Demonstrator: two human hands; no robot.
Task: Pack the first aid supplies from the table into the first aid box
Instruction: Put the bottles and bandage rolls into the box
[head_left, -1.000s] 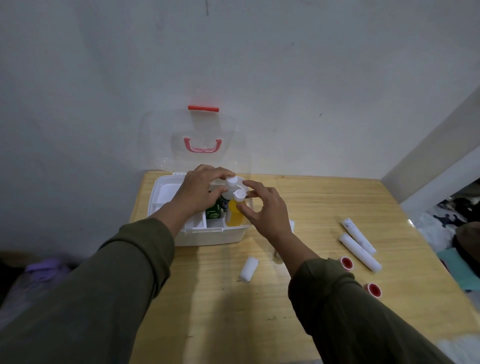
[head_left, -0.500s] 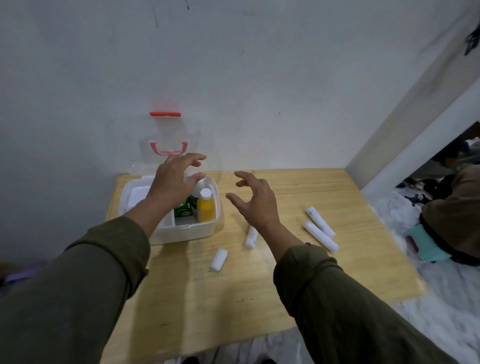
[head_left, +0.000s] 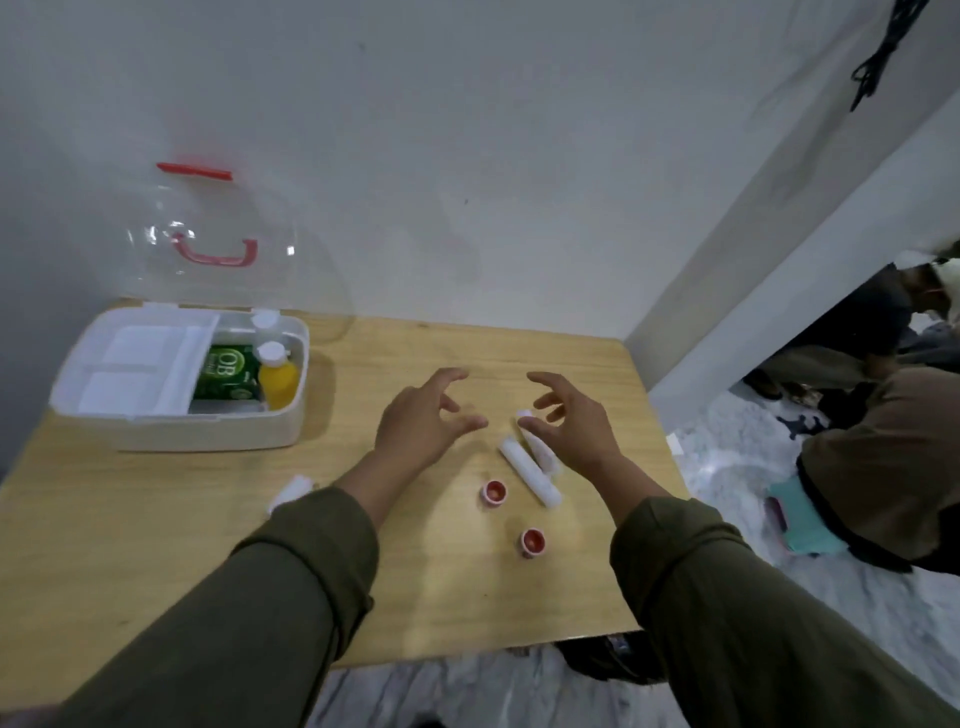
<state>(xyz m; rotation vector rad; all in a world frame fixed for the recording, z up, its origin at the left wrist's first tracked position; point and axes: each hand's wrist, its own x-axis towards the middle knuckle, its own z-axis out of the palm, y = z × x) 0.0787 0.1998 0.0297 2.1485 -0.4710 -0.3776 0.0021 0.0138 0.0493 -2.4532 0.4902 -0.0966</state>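
The white first aid box (head_left: 208, 435) stands open at the table's back left, its clear lid (head_left: 218, 249) raised. Inside it are a green packet (head_left: 226, 371), a yellow bottle (head_left: 278, 382) and a white-capped bottle (head_left: 264, 321). My left hand (head_left: 421, 421) hovers open over the middle of the table. My right hand (head_left: 576, 421) is open just above two white rolls (head_left: 530, 470), its thumb close to the far one. Two small red-centred tape rolls (head_left: 493, 491) (head_left: 532, 541) lie nearer me. Another white roll (head_left: 291, 491) peeks out beside my left sleeve.
The wooden table (head_left: 130, 545) ends at its right edge near a wall corner. A person sits on the floor at the right (head_left: 883, 441), beside a teal cloth (head_left: 805, 514).
Both hands left the box, where they set the bottles down, and moved right to hover over the white rolls. My view swung right and down too.
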